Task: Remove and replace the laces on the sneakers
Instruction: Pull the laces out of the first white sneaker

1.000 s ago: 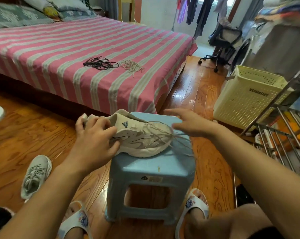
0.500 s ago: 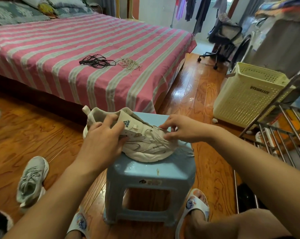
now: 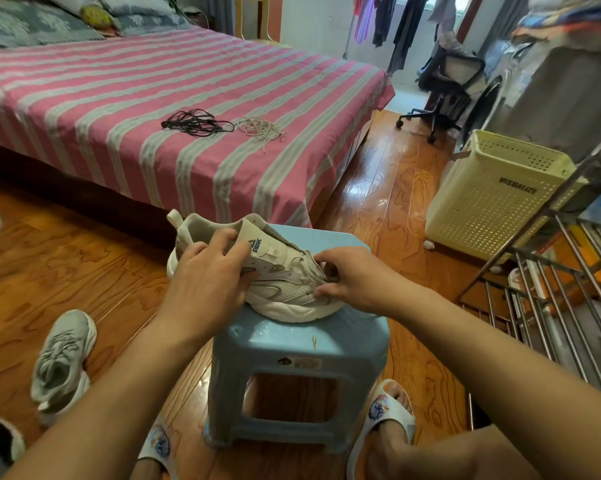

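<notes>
Across the back of the room stretches a bed (image 3: pixel 153 109) with a pink and grey striped cover, and on it lie a bundle of black laces (image 3: pixel 195 123) and, just beside it to the right, a bundle of pale laces (image 3: pixel 261 128). Right of the bed stands a cream laundry basket (image 3: pixel 493 199) on the wooden floor. Near the person's knees sits a blue stool (image 3: pixel 292 355), bearing a white sneaker (image 3: pixel 278 282) with its toe toward the right. A second sneaker (image 3: pixel 62 355) lies on the floor well to the left. Left hand (image 3: pixel 205 285) grips the sneaker around its heel and collar; right hand (image 3: pixel 354 278) pinches the lace at the front eyelets with curled fingers
</notes>
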